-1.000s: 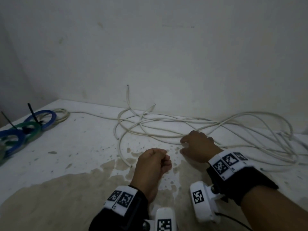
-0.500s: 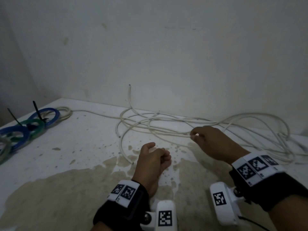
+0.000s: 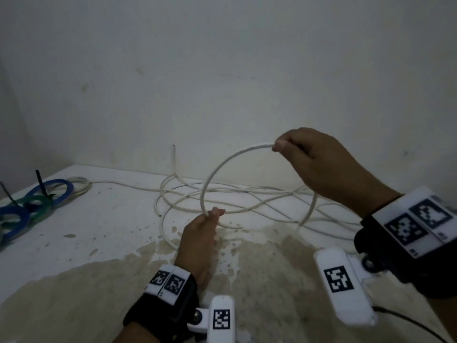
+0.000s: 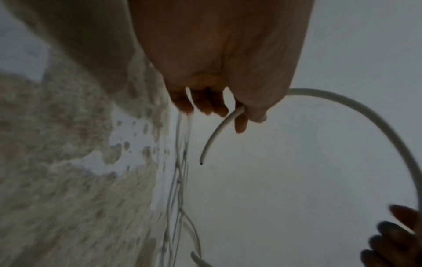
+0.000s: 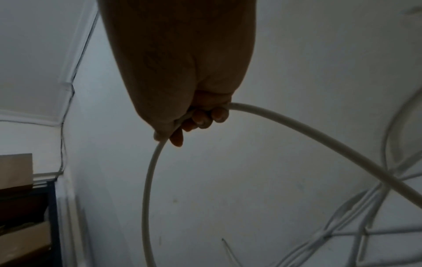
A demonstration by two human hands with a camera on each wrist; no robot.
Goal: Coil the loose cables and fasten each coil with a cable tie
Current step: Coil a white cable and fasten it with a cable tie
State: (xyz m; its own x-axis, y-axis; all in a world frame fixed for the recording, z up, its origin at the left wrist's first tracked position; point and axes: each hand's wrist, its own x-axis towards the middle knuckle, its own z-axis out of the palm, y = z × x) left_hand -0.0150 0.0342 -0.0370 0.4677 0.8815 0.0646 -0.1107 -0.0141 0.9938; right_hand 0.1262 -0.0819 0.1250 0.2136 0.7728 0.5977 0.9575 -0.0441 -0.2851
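Spreading across the stained bench point(image 3: 74, 246), the white cable point(image 3: 247, 206) is lying tangled behind the left hand point(image 3: 197, 243). Above that hand the right hand point(image 3: 319, 164) is lifting one arc, apparently shaping a first loop. Both hands' fingers point(image 4: 239, 124) are pinching the cable, whose short free end is dangling just beyond the left fingers.

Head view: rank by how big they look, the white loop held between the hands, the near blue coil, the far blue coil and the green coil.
1. white loop, clearly largest, though nearest the camera.
2. far blue coil and near blue coil: about alike, the near one cut off by the frame edge.
3. green coil: looks smallest, but partly overlapped.
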